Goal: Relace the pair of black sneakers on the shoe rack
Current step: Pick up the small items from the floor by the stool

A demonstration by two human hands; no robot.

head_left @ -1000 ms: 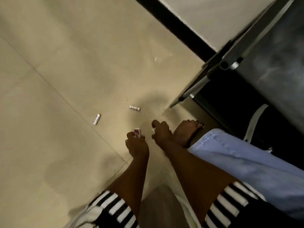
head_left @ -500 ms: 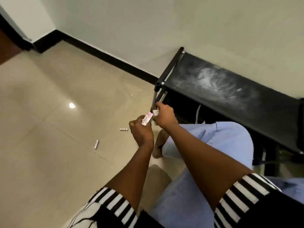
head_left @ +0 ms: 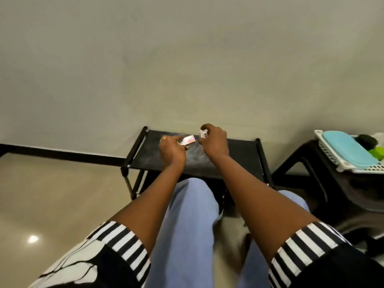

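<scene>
- Pinching a small pink-and-white packet (head_left: 187,140), the left hand (head_left: 172,149) is curled round it above the shoe rack (head_left: 239,161); the right hand (head_left: 214,142) grips a white packet (head_left: 203,134) beside it.
- The black sneakers are out of sight; below the shoe rack's top, 2 knees (head_left: 193,192) block the view.
- Their laces should be light and limp: best taken by the stiff tips.

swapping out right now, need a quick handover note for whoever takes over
Left hand pinches a pink and white packet; right hand grips a small white packet. Both are held over the top shelf of the black shoe rack.
Sneakers: not in view, no laces seen.
Done: no relacing visible.
Left: probably put the packets down, fetch both sneakers, relace them.
</scene>
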